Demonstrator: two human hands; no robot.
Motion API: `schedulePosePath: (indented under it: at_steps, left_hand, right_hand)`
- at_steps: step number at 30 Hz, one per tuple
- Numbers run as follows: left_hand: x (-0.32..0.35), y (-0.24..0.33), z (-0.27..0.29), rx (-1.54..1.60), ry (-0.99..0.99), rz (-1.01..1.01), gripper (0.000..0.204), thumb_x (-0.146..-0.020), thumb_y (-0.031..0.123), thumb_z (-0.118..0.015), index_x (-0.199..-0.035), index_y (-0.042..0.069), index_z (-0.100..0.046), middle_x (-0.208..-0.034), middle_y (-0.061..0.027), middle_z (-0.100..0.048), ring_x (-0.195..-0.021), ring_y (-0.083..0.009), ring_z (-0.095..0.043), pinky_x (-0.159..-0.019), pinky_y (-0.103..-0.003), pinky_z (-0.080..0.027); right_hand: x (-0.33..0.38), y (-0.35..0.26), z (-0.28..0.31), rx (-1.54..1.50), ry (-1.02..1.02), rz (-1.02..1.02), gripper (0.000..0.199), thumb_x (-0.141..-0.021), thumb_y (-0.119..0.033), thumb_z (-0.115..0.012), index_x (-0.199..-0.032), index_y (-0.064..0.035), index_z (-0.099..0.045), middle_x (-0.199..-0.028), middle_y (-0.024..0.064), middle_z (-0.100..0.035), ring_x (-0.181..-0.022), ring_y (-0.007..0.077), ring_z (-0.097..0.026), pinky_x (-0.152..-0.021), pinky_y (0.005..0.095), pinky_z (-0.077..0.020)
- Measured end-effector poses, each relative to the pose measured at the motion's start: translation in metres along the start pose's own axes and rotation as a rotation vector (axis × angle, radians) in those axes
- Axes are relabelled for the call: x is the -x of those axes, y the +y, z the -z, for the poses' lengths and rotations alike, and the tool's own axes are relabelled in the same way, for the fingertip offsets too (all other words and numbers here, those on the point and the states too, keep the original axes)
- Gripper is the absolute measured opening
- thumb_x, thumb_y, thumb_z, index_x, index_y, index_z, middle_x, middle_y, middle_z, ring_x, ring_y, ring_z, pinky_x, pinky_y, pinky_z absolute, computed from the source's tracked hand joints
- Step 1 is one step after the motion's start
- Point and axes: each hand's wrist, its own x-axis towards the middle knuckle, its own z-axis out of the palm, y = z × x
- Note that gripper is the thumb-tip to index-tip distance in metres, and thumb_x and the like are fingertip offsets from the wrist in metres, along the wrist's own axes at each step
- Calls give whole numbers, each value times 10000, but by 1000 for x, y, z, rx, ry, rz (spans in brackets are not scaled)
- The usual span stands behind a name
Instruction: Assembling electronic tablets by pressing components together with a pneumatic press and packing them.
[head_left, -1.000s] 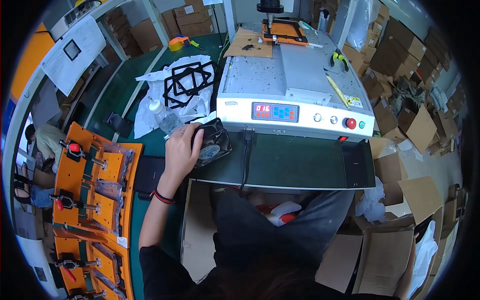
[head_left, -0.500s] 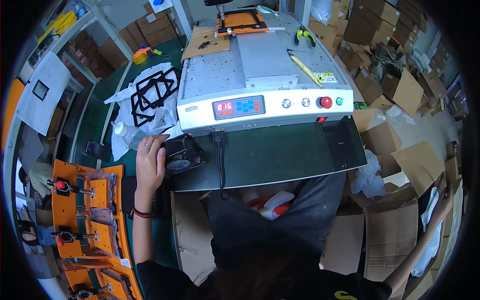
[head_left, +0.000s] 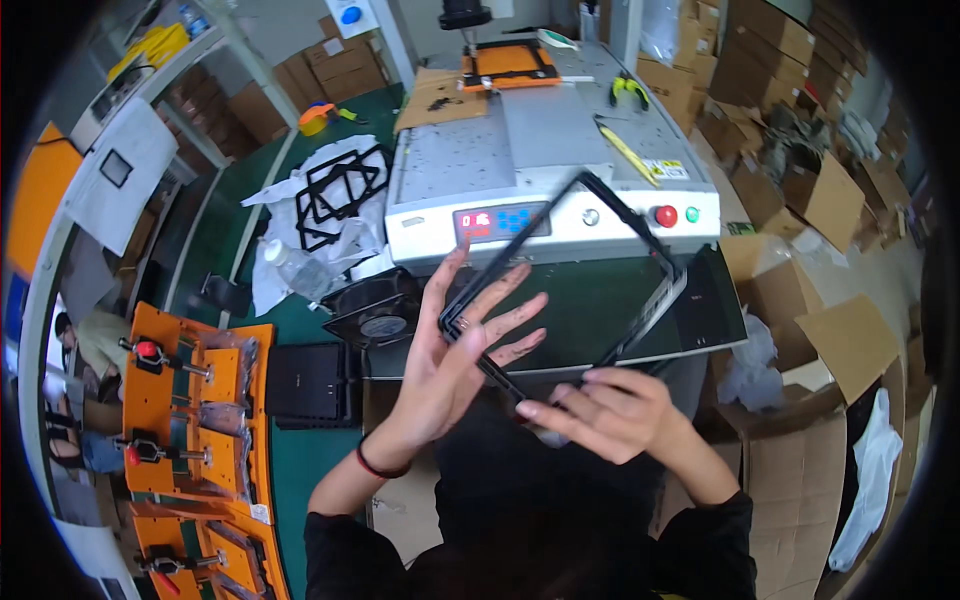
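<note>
A thin black rectangular frame (head_left: pixel 628 216) is tilted in the air above my lap and the table's front edge. My right hand (head_left: pixel 615 410) pinches its lower corner between thumb and fingers. At the frame's left corner is my left hand (head_left: pixel 440 365), its fingers spread wide behind the frame and its thumb close to the bar; whether the thumb presses on it I cannot tell. Just left of that hand stands a black cooling fan (head_left: pixel 375 310). Beyond the frame is a white machine (head_left: pixel 440 225) with a lit red display.
Several black frames (head_left: pixel 345 185) lie on white wrapping near a clear bottle (head_left: pixel 290 262). Orange clamp fixtures (head_left: pixel 160 400) stand at left beside a black flat box (head_left: pixel 308 383). A yellow marker (head_left: pixel 625 150) and pliers (head_left: pixel 630 90) rest on the machine. Open cartons (head_left: pixel 795 460) fill the right.
My left hand has left the fan and moved right. My right hand has come in from the carton at far right, bringing the black frame over my lap.
</note>
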Motion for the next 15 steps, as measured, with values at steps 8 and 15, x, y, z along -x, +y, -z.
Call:
schedulePosePath:
  at_steps: [8, 15]
  left_hand:
    - [-10, 18, 28, 17, 54, 263, 413, -1018, 238, -291, -1350, -8, -304, -1337, -261, -441, -1072, -300, -603, -746, -332, -576]
    - [-8, 23, 36, 36, -83, 418, 370, -1018, 227, -286, -1291, -17, -343, -1287, -303, -464, -1092, -344, -584, -766, -342, -575]
  right_hand:
    - [13, 34, 39, -168, -144, -474, 283, -872, -327, -559, -1087, -206, -699, -1007, 77, -570, -918, 223, -512, -838, 392, -408]
    - [21, 34, 38, -1057, -151, -810, 261, -745, -120, -717, -1001, -66, -713, -807, 55, -639, -651, 157, -503, -575, 261, -416]
